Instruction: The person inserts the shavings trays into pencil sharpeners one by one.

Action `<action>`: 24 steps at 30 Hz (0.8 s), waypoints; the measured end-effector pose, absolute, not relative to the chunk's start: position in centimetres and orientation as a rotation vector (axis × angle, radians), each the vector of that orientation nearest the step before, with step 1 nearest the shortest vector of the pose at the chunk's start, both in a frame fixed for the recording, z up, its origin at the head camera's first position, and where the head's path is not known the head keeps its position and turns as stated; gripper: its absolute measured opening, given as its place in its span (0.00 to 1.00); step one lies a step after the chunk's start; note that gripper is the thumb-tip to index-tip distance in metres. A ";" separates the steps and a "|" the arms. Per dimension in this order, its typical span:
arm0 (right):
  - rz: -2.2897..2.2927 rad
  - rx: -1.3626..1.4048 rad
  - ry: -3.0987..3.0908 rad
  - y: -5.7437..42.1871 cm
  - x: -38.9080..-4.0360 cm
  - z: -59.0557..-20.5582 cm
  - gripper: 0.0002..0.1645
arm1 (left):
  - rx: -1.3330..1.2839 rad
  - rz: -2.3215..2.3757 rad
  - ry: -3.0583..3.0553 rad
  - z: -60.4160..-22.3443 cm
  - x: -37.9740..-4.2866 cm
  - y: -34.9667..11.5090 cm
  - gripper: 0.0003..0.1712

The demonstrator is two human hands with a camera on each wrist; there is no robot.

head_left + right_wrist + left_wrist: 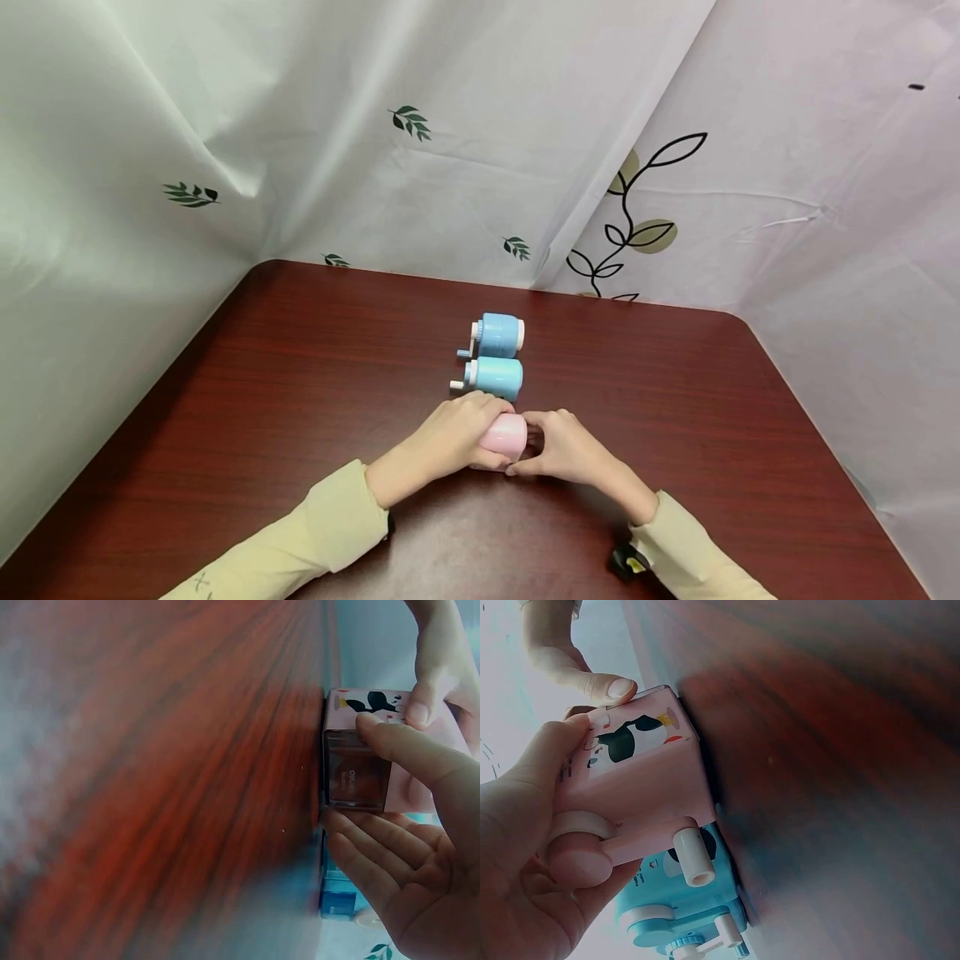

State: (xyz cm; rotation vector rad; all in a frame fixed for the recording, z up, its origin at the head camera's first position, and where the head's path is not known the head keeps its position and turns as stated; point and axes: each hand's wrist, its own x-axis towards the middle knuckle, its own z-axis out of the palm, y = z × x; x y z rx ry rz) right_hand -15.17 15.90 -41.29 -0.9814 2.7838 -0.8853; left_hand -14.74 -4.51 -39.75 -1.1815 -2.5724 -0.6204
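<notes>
A pink crank pencil sharpener (506,435) with a cartoon print stands on the table, gripped around its body by my left hand (457,429). Its crank handle (694,857) points left, beside the left palm. At the opposite end is a see-through shavings drawer (358,772). My right hand (566,450) has its thumb on the printed side at that end and its fingers along the opposite side, pinching it. Close behind stands a light blue pencil sharpener (500,377), partly overlapped by the left hand.
Farther back is another blue pencil sharpener (498,335), in line with the others, its crank also to the left. The dark red wooden table (315,375) ends at a white curtain (465,192) with leaf prints.
</notes>
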 end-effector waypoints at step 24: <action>-0.840 -1.019 2.751 17.9 -15.4 -40.6 0.49 | -1.186 -0.476 -2.561 -39.5 -15.0 -5.1 0.37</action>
